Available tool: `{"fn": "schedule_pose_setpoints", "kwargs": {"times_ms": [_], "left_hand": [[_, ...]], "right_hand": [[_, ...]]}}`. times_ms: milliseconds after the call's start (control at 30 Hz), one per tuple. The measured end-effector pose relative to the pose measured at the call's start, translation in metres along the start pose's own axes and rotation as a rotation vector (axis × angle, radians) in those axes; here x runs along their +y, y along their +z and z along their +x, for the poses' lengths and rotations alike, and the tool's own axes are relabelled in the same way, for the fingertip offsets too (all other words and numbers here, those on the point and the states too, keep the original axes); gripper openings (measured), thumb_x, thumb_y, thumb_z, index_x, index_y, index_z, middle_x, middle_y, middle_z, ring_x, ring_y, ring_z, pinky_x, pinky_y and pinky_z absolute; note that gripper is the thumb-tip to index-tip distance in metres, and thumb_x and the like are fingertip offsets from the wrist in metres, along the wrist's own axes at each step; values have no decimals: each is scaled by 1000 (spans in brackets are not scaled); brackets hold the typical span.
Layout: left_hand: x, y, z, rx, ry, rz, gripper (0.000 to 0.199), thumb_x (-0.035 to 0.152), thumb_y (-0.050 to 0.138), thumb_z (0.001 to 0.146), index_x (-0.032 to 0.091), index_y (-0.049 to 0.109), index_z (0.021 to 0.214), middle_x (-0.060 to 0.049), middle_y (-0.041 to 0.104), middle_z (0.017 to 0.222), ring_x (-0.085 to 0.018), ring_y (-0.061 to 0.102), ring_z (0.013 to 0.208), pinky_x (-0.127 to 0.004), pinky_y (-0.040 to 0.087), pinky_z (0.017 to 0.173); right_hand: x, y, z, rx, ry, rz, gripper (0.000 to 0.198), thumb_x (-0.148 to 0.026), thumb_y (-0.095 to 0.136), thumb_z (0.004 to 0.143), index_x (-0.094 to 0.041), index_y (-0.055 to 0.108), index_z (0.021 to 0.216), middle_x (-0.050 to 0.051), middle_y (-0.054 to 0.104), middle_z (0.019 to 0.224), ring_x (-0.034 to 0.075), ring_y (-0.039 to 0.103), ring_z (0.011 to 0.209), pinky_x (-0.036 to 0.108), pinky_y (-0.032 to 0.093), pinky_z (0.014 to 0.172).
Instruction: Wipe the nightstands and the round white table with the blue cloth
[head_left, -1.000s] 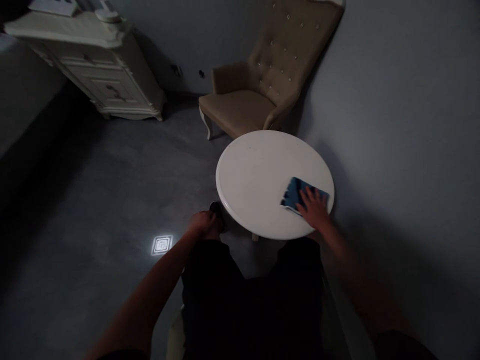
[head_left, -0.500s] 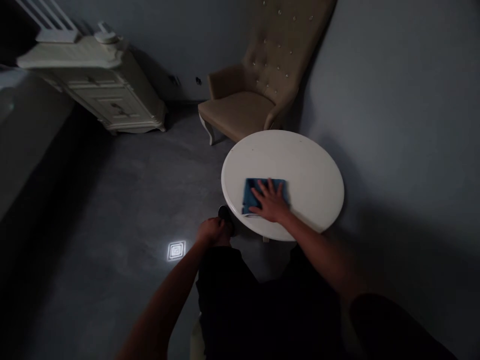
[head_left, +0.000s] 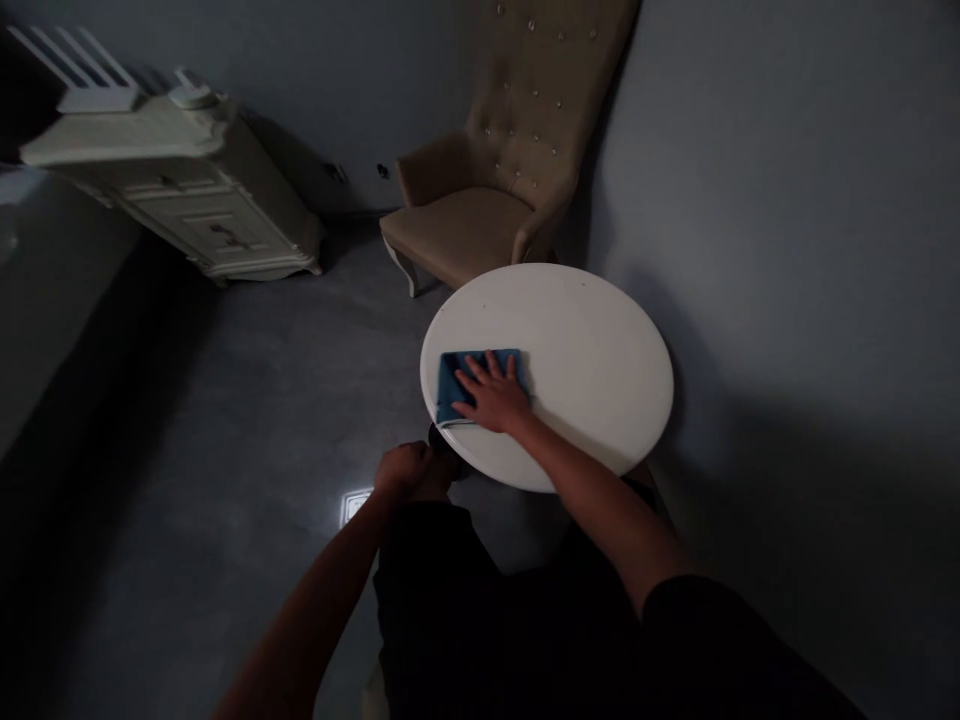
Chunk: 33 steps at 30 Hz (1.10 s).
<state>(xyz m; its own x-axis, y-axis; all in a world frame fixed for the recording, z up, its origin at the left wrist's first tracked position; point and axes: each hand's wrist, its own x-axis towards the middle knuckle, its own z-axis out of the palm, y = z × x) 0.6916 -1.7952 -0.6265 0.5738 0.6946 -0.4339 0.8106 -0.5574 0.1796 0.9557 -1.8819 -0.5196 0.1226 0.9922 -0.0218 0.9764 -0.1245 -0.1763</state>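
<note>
My right hand [head_left: 495,392] lies flat with its fingers spread on a folded blue cloth [head_left: 451,376], pressing it against a round white table [head_left: 592,370]. The cloth is near the left rim of the tabletop, and its lower edge shows a pale strip. My left hand [head_left: 403,468] is curled in a loose fist by my bare left knee, below and left of the table. No object shows in it, though its fingertips are partly hidden.
A tan tufted armchair [head_left: 465,225] stands behind the table, close to the grey wall [head_left: 787,250]. At the upper left, a white cabinet [head_left: 217,225] bears a white router [head_left: 101,95] and a small round white item [head_left: 192,95]. A light patch [head_left: 354,506] shines on the grey floor.
My right hand and the cloth have slid left across the tabletop, toward its left rim. The whole view has shifted slightly. My left hand stays by the knee.
</note>
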Motion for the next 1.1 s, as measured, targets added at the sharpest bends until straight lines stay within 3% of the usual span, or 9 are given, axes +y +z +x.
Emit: {"fn": "schedule_pose_setpoints", "kwargs": {"times_ms": [133,233,333,467,633,700,800,933,1100], "left_hand": [[6,2,-3,2,-6,-44,57,46,40,118,19,90,120,-21,88,130,-37,82,122,-42,60,102],[8,1,-8,-20,-6,-59,56,45,40,118,18,89,121,-21,87,133,-36,83,122,-42,60,101],[6,-2,-12,-19,-15,-68,57,48,40,118,18,89,121,-22,87,133,-36,83,121,-41,60,100],[1,-5,-13,-17,-5,-76,57,47,40,120,17,89,124,-22,87,134,-35,83,123,-40,59,101],[-3,-5,-13,-16,3,-36,57,44,40,121,16,89,126,-21,87,134,-34,82,125,-38,59,102],[-4,-4,-14,-15,-1,-2,57,43,38,121,17,88,126,-20,87,133,-32,82,125,-37,59,101],[-4,-3,-16,-23,3,39,56,41,38,121,17,88,127,-20,87,135,-32,82,126,-36,58,102],[-7,4,-14,-25,-17,36,56,41,38,120,17,88,125,-20,87,135,-33,83,125,-38,58,102],[-10,9,-8,-5,-23,-22,58,47,38,120,19,88,119,-21,87,131,-35,83,124,-40,58,102]], "right_hand": [[126,-26,-70,-38,219,-73,82,-67,38,122,-17,45,187,17,25,198,59,17,181,94,13,137],[214,-39,-126,-47,473,-169,83,-66,27,123,-17,41,188,18,21,199,56,17,182,94,17,137],[256,-39,-154,-5,536,-217,83,-64,25,124,-13,42,187,22,22,198,58,16,181,97,20,133],[211,-28,-110,-18,506,-209,79,-60,33,124,-15,40,188,20,19,199,60,16,180,98,18,133],[42,-8,0,-20,137,-31,79,-62,51,121,-17,45,186,19,24,198,59,16,180,95,8,136],[-22,1,30,7,33,11,77,-67,53,121,-25,47,185,9,25,199,52,17,182,86,8,142],[-80,14,51,25,-69,43,74,-66,63,118,-30,52,181,-1,29,198,47,16,183,75,7,146],[-62,15,42,41,-120,59,71,-62,63,120,-28,54,181,-2,33,196,46,19,182,67,6,148],[67,-15,8,47,148,-18,73,-61,46,124,-21,47,185,13,30,197,51,23,180,86,13,141]]}}
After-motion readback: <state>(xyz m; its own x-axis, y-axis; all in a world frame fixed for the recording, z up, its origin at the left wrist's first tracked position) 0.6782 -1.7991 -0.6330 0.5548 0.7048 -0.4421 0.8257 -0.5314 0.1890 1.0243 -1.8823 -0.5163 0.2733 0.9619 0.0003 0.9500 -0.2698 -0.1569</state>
